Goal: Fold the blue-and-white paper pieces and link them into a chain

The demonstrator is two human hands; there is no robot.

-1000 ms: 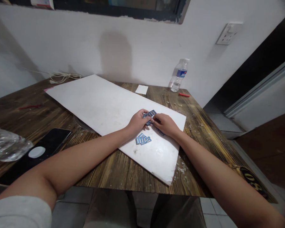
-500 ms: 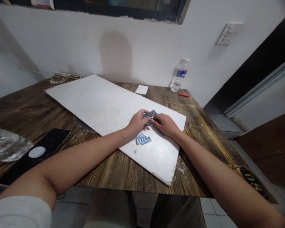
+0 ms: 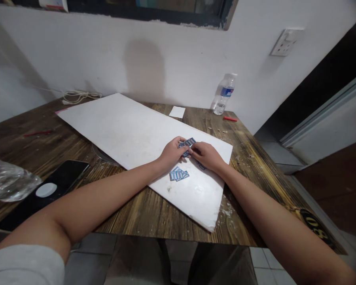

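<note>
A white foam board [image 3: 130,130] lies slanted across the wooden table [image 3: 154,213]. My left hand [image 3: 172,152] and my right hand [image 3: 206,155] meet near its right side, their fingers on a small bunch of blue-and-white paper pieces [image 3: 187,142]. The bunch is partly hidden by my fingers. Just below my hands lies a fanned pile of similar pieces [image 3: 178,174]. Another blue piece [image 3: 201,166] pokes out from under my right hand.
A phone [image 3: 44,189] and a clear plastic bottle [image 3: 8,178] lie at the near left. A water bottle [image 3: 223,95], a red marker [image 3: 230,118] and a white paper square [image 3: 177,112] sit at the far edge. Wood flecks lie on the table's right.
</note>
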